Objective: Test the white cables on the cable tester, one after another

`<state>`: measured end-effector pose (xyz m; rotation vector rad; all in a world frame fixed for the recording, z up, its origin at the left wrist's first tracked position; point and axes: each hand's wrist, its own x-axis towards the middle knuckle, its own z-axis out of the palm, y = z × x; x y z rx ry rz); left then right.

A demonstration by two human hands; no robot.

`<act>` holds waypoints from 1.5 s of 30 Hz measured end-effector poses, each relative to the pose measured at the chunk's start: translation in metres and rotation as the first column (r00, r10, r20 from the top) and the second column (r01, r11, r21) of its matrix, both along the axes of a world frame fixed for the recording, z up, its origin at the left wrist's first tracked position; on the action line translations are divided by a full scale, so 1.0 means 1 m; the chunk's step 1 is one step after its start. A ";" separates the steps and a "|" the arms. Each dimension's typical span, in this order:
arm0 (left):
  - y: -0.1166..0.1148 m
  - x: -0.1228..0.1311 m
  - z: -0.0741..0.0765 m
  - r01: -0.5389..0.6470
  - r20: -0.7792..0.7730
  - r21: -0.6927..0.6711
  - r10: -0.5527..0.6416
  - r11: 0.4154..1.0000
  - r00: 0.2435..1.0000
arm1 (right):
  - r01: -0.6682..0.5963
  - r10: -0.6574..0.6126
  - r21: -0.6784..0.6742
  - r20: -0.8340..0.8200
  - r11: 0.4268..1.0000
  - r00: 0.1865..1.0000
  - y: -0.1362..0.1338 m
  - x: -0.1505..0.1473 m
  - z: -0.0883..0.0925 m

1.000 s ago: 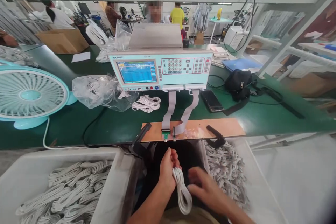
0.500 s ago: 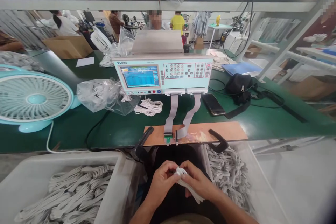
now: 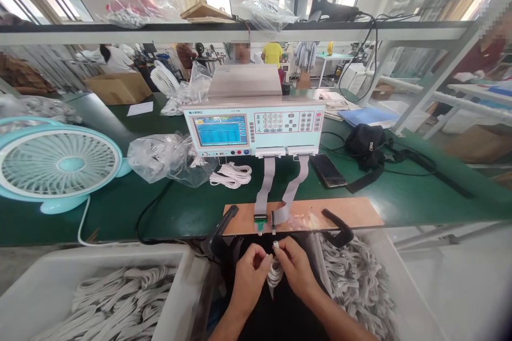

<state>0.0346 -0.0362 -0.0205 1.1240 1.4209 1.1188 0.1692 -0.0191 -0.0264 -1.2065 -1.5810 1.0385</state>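
Note:
A coiled white cable [image 3: 274, 275] hangs between my two hands in front of the bench edge. My left hand [image 3: 251, 272] is closed, its thumb and fingers pinching the cable at its upper left. In my right hand [image 3: 295, 266] a white connector end [image 3: 276, 244] of the cable is pinched, pointing up. Just beyond, a green circuit board [image 3: 261, 225] and a small connector sit at the front of an orange board [image 3: 360, 212]. Grey ribbon cables [image 3: 265, 186] run from them to the tester [image 3: 286, 141], whose screen is lit.
Bins of cable coils stand at left [image 3: 160, 256] and right [image 3: 388, 256]. Black clamps [image 3: 224, 226] hold the orange board. A fan [image 3: 60, 165], bagged cables [image 3: 160, 157], a cable bundle [image 3: 231, 176] and a phone [image 3: 328, 170] lie on the bench. People are in the background.
The view has tilted up, so the bench appears lower. The coil now hangs down between my hands instead of slanting right, and a connector end now shows upright in my right fingers.

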 end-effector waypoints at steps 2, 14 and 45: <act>0.003 0.005 -0.002 0.007 0.152 -0.092 0.007 0.996 0.988 | 0.035 -0.038 -0.065 -0.050 0.997 0.998 0.006 -0.004 -0.002; 0.000 -0.006 0.004 0.197 0.719 -0.225 0.027 0.954 0.694 | -0.009 -0.095 -0.320 -0.307 0.947 0.947 0.012 -0.010 0.006; 0.022 -0.005 -0.009 -0.113 0.285 0.026 0.101 0.993 0.953 | -0.098 -0.158 -0.464 -0.483 0.880 0.861 0.019 -0.015 0.014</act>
